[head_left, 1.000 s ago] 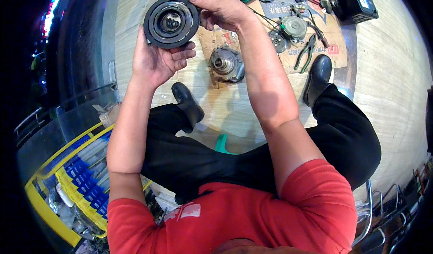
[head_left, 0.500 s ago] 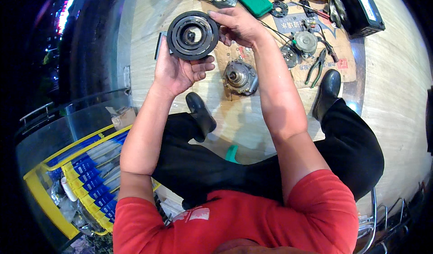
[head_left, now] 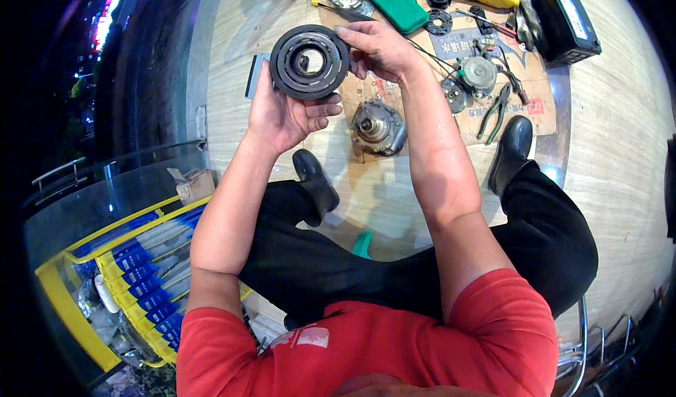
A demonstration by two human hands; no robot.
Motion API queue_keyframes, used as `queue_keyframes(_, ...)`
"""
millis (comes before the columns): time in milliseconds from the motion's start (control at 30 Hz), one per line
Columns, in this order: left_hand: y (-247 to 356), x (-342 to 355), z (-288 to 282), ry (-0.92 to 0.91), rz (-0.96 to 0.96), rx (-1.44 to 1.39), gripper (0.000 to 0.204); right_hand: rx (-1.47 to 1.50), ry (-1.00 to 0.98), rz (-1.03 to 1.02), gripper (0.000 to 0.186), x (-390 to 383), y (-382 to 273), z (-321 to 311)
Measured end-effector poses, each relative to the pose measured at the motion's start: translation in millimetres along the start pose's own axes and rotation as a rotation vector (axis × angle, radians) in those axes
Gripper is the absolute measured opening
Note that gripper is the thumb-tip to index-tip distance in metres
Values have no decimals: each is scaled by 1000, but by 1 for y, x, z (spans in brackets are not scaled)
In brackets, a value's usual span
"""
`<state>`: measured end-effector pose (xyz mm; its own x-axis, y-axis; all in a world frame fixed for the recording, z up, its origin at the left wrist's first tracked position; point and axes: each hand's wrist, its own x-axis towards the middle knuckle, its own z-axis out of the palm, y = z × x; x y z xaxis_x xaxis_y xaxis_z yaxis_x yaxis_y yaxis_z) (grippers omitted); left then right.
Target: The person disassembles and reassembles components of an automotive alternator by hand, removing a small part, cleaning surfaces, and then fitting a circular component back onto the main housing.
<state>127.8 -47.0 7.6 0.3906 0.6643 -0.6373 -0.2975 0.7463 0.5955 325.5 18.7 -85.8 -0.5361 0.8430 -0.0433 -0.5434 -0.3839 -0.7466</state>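
Note:
A round black pulley [head_left: 285, 73] with a ringed face and an open centre is held up over the floor. Its underside rests in my left hand [head_left: 285, 121], whose fingers curl beneath it. My right hand [head_left: 377, 48] grips the right rim, the thumb on top and the other fingers bent below. Just past my hands, a round metal compressor-like housing [head_left: 380, 126] sits on cardboard with its stepped shaft pointing up.
Pliers [head_left: 496, 113], a round motor-like part [head_left: 479, 73] with cables, a green case [head_left: 392, 2] and a black battery [head_left: 562, 20] lie on or beside the cardboard [head_left: 539, 87]. A yellow rack [head_left: 74, 316] of blue packets stands at left.
The pulley has tilted a little, and its centre hole shows more plainly. Both hands keep their grip. The whole view has shifted slightly.

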Motion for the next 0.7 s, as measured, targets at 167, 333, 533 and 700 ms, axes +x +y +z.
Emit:
queue_keyframes(167, -1, 0, -3, -25, 47, -11, 82, -27, -19, -2, 32, 0, 2, -4)
queue_keyframes(333, 1, -1, 0, 29, 267, 68, 57, 18, -93, -90, 38, 1, 11, -12)
queue_keyframes(533, -9, 0, -7, 151, 596, 338, 48, 386, -262, -207, 42, -3, 31, -14)
queue_keyframes(700, -19, 4, -1, 294, 833, 707, 58, 288, -121, -119, 38, -3, 33, -22)
